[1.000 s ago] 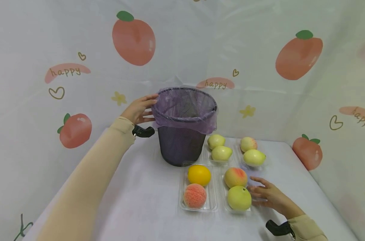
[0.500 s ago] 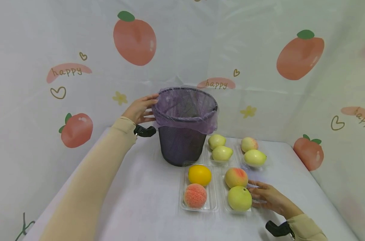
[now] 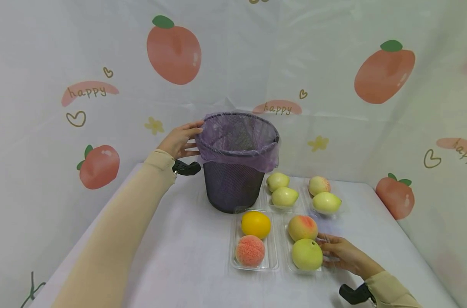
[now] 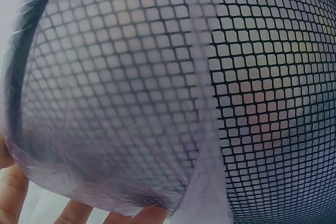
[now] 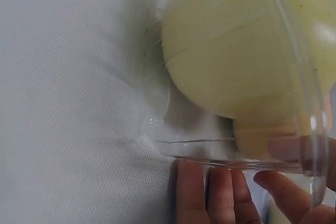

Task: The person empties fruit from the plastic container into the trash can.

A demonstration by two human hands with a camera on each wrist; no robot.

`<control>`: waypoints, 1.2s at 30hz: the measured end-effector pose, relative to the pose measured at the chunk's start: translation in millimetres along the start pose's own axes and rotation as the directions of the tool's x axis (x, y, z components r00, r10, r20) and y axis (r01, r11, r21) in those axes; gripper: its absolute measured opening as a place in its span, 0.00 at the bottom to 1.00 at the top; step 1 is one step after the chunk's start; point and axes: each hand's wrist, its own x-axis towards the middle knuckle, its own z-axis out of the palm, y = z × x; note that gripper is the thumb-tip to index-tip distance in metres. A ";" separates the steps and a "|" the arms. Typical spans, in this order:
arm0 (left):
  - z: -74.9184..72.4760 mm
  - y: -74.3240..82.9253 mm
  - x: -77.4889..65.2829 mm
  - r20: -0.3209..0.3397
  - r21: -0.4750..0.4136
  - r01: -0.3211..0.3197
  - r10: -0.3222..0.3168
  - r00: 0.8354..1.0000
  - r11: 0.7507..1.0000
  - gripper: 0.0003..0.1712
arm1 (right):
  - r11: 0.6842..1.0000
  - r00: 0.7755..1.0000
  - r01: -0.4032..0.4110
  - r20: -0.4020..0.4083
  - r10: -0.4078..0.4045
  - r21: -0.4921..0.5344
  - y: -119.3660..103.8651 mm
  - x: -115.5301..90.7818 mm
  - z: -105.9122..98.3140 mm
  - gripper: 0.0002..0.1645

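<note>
My left hand (image 3: 181, 140) rests against the left rim of a black mesh wastebasket (image 3: 233, 186) lined with a purple plastic bag (image 3: 252, 161). In the left wrist view its fingertips (image 4: 149, 214) touch the bag from outside, spread rather than curled. At the right, my right hand (image 3: 345, 255) pinches the right edge of a clear plastic tray (image 3: 295, 268). In that tray sit a peach (image 3: 302, 227) and a yellow-green round fruit (image 3: 307, 254). One fingertip shows through the tray's wall in the right wrist view, while other fingers (image 5: 190, 187) press its outside.
Left of that tray, another clear tray (image 3: 235, 266) holds a yellow fruit (image 3: 255, 225) and a fuzzy pink peach (image 3: 250, 251). Farther back, more trays carry yellow-green fruits (image 3: 285, 197), a pale peach (image 3: 319, 186) and a lemon-shaped fruit (image 3: 326, 202). A printed cloth backs the white table.
The right hand has drawn in slightly against the tray's right edge, its fingers closing on it. The left hand and wastebasket keep their place; the view shifts slightly.
</note>
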 end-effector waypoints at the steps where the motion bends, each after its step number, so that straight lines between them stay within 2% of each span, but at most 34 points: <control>1: 0.0 -0.1 0.3 -0.001 -0.002 0.000 0.000 1.000 1.000 0.28 | 1.000 1.000 0.001 -0.002 -0.001 0.000 -0.2 -0.3 0.4 0.45; 5: 0.0 0.3 0.8 -0.005 -0.012 0.009 -0.009 1.000 1.000 0.28 | 1.000 1.000 0.003 -0.022 -0.003 -0.008 -1.2 -2.0 2.5 0.46; 10: 0.4 1.5 -1.3 -0.007 -0.007 0.010 -0.010 1.000 1.000 0.28 | 0.997 0.998 0.021 -0.055 -0.024 -0.069 -1.9 -4.2 6.1 0.45; 12: 0.8 1.9 -2.1 -0.009 -0.004 0.007 -0.007 1.000 1.000 0.28 | 0.995 0.998 0.028 -0.053 -0.033 -0.094 -2.5 -5.9 6.8 0.44; 15: 1.7 2.4 -3.1 -0.008 -0.004 0.000 0.000 1.000 1.000 0.28 | 0.997 0.999 0.029 -0.031 -0.031 -0.078 -2.5 -9.0 6.6 0.44; 18: 2.3 2.7 -3.4 -0.009 -0.010 -0.003 0.003 1.000 1.000 0.28 | 0.999 0.999 0.037 0.031 -0.037 -0.025 -0.7 -11.7 4.4 0.45; 24: 2.2 1.5 -2.5 -0.008 -0.012 -0.006 0.006 1.000 1.000 0.28 | 0.987 0.987 0.038 0.147 -0.061 0.157 1.9 -14.1 -1.6 0.46; 29: 2.3 1.4 -2.9 -0.010 -0.005 -0.005 0.005 1.000 1.000 0.28 | 0.973 0.977 0.064 0.184 -0.106 0.223 6.2 -14.9 -6.4 0.42; 36: 2.5 1.8 -2.4 -0.024 -0.006 0.008 -0.009 1.000 1.000 0.27 | 0.946 0.969 0.080 0.200 -0.148 0.315 10.0 -19.5 -8.4 0.30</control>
